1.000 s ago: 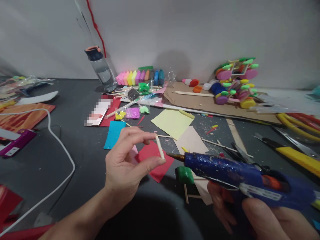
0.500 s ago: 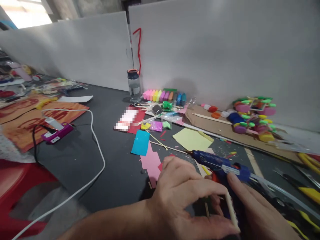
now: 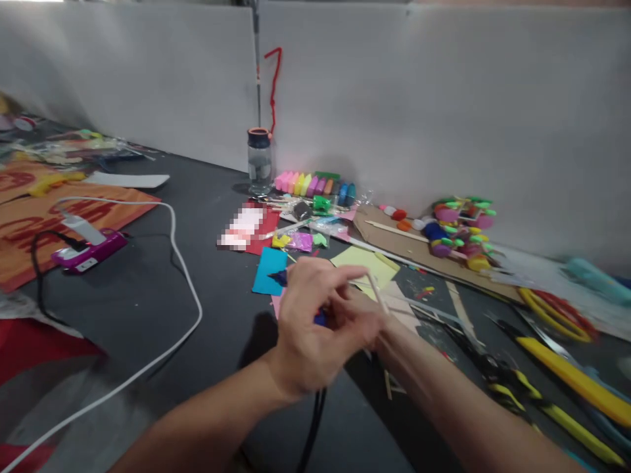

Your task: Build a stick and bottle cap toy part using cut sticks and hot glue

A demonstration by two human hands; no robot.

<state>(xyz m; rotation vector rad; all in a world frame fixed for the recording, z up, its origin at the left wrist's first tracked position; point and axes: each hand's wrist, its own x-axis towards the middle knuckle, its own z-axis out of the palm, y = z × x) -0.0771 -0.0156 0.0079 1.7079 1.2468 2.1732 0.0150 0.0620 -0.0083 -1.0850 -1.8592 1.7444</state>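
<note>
My left hand (image 3: 310,328) pinches the two ends of a short pale wooden stick (image 3: 377,292) between thumb and forefinger. Behind it reaches my right hand (image 3: 357,303), largely covered by the left. It is closed around a blue hot glue gun (image 3: 320,318), of which only small parts show. Past my left knuckles the gun's dark tip points left, over a blue paper card (image 3: 267,270). A black cord (image 3: 315,420) hangs below my hands. Yellow paper (image 3: 365,259) lies just beyond them.
Yellow-handled pliers (image 3: 493,368) and a yellow cutter (image 3: 576,374) lie at right. Colourful clay pieces (image 3: 458,230) rest on cardboard (image 3: 394,243). A bottle (image 3: 259,164) and clay blocks (image 3: 315,185) stand near the white partition (image 3: 444,98). A purple power strip (image 3: 91,253) with white cable is left.
My right hand has swung left with the glue gun, passing behind my left hand. My left hand has moved up and left, still pinching the stick. The view has shifted slightly right.
</note>
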